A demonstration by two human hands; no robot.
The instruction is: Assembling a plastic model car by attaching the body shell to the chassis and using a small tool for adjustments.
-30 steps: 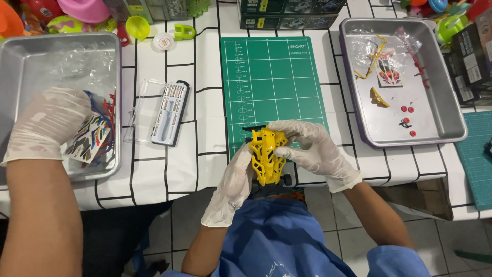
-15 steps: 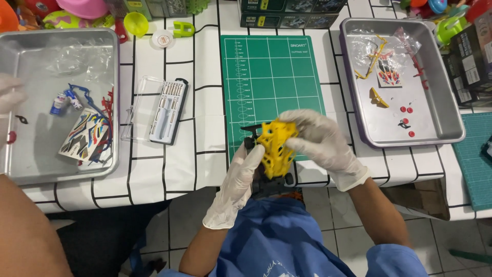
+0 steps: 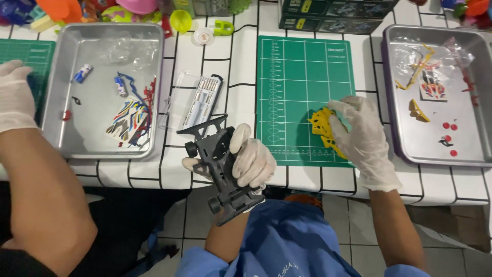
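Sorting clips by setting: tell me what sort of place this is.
Probably a hobby or model-kit assembly bench. Green cutting mats lie on a gridded table, metal trays hold small plastic parts, and gloved hands hold a black toy car chassis and a yellow part.

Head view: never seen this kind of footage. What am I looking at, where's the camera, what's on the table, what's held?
The camera sits on a person's head and looks down at their own two gloved hands. The left hand grips a dark toy car chassis above the table edge. The right hand rests on a yellow plastic body shell lying on the green cutting mat. On the tiled tabletop stand two metal trays: the left tray with small parts and a sticker sheet, the right tray with yellow and red bits. A clear tool case lies between them. The gloved hand at far left belongs to another person.
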